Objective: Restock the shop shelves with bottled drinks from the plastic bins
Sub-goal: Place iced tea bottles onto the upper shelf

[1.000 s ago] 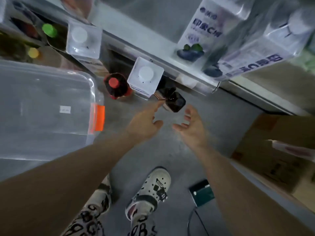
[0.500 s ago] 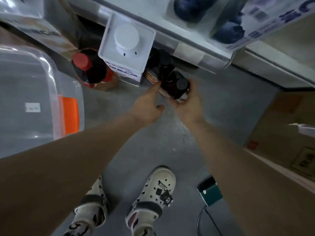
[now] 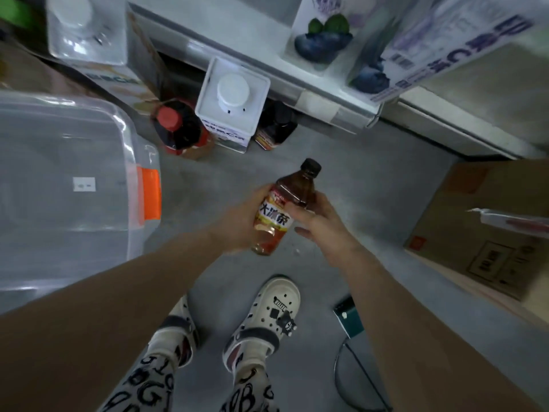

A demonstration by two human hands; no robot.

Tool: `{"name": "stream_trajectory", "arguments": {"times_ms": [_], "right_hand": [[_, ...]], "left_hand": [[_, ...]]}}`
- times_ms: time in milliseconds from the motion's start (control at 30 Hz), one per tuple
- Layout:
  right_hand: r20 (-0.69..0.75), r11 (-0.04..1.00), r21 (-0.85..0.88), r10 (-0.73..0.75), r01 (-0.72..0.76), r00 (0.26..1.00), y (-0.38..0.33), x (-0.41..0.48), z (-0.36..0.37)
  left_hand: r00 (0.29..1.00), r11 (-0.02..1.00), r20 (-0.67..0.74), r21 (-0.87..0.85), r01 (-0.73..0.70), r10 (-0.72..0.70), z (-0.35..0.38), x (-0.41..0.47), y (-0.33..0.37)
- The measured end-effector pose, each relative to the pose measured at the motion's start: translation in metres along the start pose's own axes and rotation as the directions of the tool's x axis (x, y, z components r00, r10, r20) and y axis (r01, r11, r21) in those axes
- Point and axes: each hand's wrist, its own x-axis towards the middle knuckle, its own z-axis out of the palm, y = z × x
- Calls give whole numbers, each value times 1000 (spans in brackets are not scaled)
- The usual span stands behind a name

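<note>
tea bottle (image 3: 282,208) lifted off floor, both hands (image 3: 237,221)

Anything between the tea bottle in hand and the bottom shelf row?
Nothing visible. The left hand and right hand hold the tea bottle, with only bare floor ahead of it. The row's front is filled by a red-capped bottle, a white carton and a dark bottle; floor shows right of the dark bottle.

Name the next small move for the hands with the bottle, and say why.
Probably turn the bottle upright and lift it toward the shelf: the left hand grips its label, the right hand pinches its shoulder, and it hangs tilted above the floor, not yet shelved.
</note>
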Motion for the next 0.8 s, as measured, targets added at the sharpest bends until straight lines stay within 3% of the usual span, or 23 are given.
{"name": "stream_trajectory", "arguments": {"times_ms": [67,267,400,633,800], "right_hand": [[52,997,32,63,-65,997,0,-27,1],[146,983,123,118,-136,982,-13,-110,3],[122,980,177,71,-92,990,-41,-175,11],[18,968,217,-129,122,991,-109,-309,20],[9,958,161,-244,239,970,-163,-404,20]], "left_hand": [[998,1000,70,25,0,-1,2,-22,1],[965,994,264,-105,18,11,-6,-103,30],[977,999,213,-44,-8,18,-14,-160,68],[988,993,105,-61,-104,110,-11,-277,153],[981,979,22,-82,-189,192,-4,-362,214]]}}
